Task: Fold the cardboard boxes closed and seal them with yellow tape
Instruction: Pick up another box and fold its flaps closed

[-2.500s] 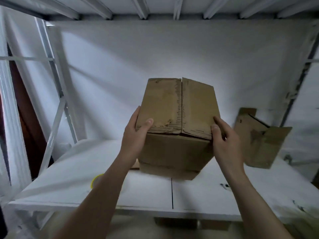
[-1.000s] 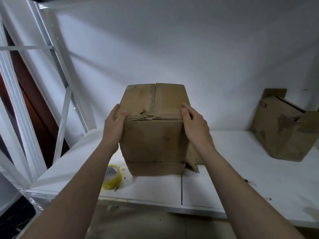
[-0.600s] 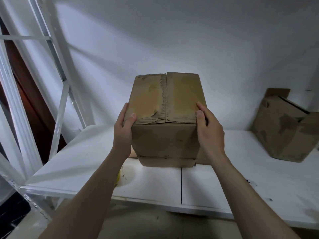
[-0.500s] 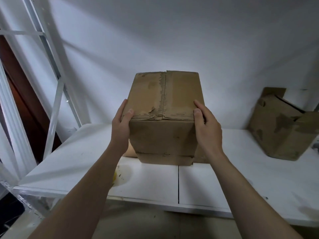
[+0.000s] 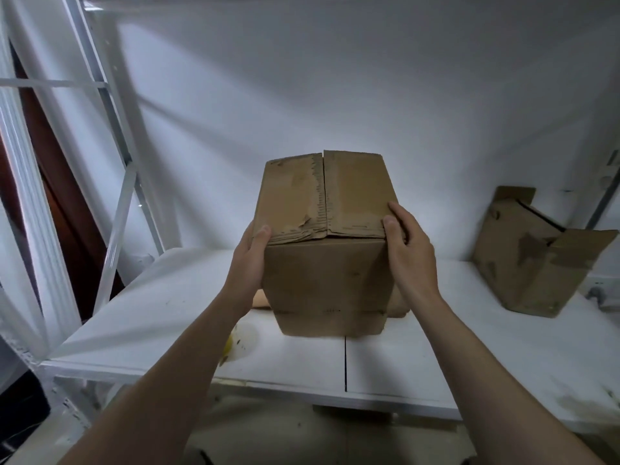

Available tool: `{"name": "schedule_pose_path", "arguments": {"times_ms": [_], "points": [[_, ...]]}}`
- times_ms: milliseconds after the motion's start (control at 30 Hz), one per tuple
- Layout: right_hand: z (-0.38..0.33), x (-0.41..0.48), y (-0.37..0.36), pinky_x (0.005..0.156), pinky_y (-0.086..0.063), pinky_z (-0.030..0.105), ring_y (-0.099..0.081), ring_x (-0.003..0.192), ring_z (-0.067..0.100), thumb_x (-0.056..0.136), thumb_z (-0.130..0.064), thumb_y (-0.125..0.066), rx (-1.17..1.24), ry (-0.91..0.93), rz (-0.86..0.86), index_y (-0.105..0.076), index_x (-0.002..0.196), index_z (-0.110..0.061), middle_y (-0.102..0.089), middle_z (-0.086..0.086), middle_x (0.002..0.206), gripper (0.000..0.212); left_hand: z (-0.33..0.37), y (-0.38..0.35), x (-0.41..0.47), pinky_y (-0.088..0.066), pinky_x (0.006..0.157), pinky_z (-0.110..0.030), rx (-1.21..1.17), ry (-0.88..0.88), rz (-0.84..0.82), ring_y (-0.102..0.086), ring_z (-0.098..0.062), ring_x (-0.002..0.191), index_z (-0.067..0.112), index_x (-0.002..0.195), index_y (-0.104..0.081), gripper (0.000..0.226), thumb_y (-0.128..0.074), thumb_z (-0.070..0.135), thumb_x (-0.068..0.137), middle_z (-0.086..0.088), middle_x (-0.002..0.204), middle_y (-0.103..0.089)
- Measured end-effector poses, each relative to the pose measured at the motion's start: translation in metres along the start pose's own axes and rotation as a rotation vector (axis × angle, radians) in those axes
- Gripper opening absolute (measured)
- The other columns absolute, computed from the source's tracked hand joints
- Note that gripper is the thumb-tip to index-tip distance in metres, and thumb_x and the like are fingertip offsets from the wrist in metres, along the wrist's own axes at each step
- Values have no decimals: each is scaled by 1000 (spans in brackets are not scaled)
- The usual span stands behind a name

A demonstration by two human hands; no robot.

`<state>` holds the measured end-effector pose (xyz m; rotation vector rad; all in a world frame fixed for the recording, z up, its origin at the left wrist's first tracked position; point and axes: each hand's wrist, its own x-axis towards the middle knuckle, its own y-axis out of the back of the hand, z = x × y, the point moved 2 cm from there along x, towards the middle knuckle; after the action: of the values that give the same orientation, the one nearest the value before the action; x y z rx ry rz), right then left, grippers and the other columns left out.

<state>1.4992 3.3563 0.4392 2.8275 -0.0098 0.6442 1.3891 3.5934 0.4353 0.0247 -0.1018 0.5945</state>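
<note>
A worn brown cardboard box (image 5: 327, 283) stands on the white shelf (image 5: 419, 357), its two top flaps folded shut and meeting along a middle seam. My left hand (image 5: 250, 260) grips its upper left edge, thumb on the left flap. On the opposite side my right hand (image 5: 407, 245) holds the upper right edge, thumb on the right flap. A sliver of the yellow tape roll (image 5: 228, 345) shows on the shelf beside my left forearm, mostly hidden by it.
A second cardboard box (image 5: 533, 260) lies tilted at the right of the shelf with its flaps open. White metal rack posts (image 5: 114, 135) rise at the left. A white wall backs the shelf. More cardboard lies below the shelf's front edge.
The box's top seam has gone from slightly raised to flat under both thumbs. The camera view shifted, and my left forearm now covers most of the tape roll.
</note>
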Motion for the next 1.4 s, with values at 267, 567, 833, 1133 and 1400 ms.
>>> {"name": "schedule_pose_path", "arguments": {"times_ms": [267, 567, 833, 1133, 1400], "points": [[-18, -3, 24, 97, -44, 34, -55, 122, 19, 109, -43, -31, -281, 12, -77, -60, 134, -39, -57, -3, 143, 39, 20, -12, -47, -50, 99, -49, 176, 58, 0, -57, -22, 117, 38, 143, -41, 45, -36, 58, 103, 3, 139, -53], [-56, -27, 22, 117, -11, 67, 11, 153, 39, 76, -95, -28, -540, -82, -438, -27, 152, -49, 0, -1, 169, 89, 37, -27, -63, -59, 86, -44, 522, 10, -102, -62, -21, 103, 21, 113, -48, 42, -66, 51, 91, -3, 114, -55], [-48, -52, 11, 115, -11, 73, 28, 150, 25, 55, -104, -37, -682, 4, -510, -11, 158, -44, 10, -16, 167, 122, 40, -8, 32, -44, 108, -42, 439, -78, -128, -41, -22, 136, 34, 146, -40, 80, -80, 54, 79, 2, 149, -34], [-13, -66, 28, 122, -14, 51, 12, 152, 6, 76, -74, -67, -460, 196, -339, -45, 146, -48, -13, -25, 164, 78, -10, 3, -3, -55, 96, -50, 310, -83, 2, -54, -23, 121, 48, 132, -47, 83, -75, 75, 59, 5, 128, -37], [7, -27, 33, 119, -15, 36, -10, 150, 6, 82, -56, -75, -357, 244, -405, -59, 134, -49, -29, -27, 159, 54, -32, -3, -61, -49, 82, -40, 468, -156, 247, -60, -17, 93, 39, 123, -56, 49, -64, 66, 82, 6, 97, -52]]}}
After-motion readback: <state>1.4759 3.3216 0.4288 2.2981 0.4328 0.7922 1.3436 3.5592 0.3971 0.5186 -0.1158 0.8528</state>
